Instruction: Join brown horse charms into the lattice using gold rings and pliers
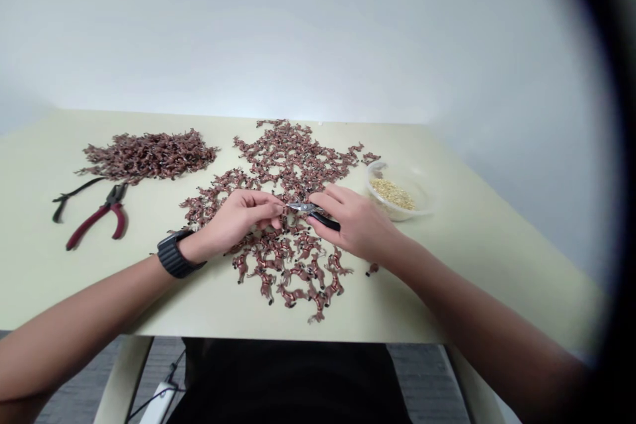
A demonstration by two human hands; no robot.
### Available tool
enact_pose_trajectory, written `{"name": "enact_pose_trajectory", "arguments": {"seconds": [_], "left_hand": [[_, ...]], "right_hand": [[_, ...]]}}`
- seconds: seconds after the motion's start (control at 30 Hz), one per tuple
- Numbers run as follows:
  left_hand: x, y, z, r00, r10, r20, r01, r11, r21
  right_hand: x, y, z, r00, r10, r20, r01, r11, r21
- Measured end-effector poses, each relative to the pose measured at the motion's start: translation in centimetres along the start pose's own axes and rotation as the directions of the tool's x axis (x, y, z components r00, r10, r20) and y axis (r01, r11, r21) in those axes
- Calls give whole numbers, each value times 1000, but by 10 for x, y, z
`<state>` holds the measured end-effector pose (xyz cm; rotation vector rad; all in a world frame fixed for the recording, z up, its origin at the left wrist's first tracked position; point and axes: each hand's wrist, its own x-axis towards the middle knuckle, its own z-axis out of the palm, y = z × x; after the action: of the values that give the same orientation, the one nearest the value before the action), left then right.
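Over the middle of the table, my right hand is closed around small black-handled pliers, their metal jaws pointing left. The jaw tips meet the fingertips of my left hand, which are pinched together; what they hold is too small to make out. Below and around both hands lie many small brown animal figurines, shaped like deer or reindeer, spread loosely over the tabletop. To the right of my right hand stands a clear round plastic bowl with small gold-coloured metal bits in it.
A dense heap of similar brown figurines lies at the back left. In front of it are red-handled pliers and a thin black strap or cord. The pale table meets a white wall at the back.
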<state>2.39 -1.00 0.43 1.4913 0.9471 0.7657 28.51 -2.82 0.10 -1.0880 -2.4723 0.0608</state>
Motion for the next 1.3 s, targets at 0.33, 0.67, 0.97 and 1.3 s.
{"name": "enact_pose_trajectory", "arguments": {"seconds": [0.33, 0.67, 0.97, 1.3], "left_hand": [[-2, -1, 6, 996, -86, 0, 81, 940, -330], [0, -8, 15, 987, -154, 36, 151, 853, -500], [1, -19, 17, 994, -58, -90, 30, 957, -288], [-7, -15, 6, 826, 563, -41, -403, 639, 655]], "right_hand": [[0, -12, 4, 981, 182, -64, -172, 974, 148], [1, -19, 25, 950, 299, -94, -276, 940, 199], [1, -20, 25, 947, 312, -71, -273, 903, 330], [6, -33, 11, 868, 407, 284, -462, 456, 761]]}}
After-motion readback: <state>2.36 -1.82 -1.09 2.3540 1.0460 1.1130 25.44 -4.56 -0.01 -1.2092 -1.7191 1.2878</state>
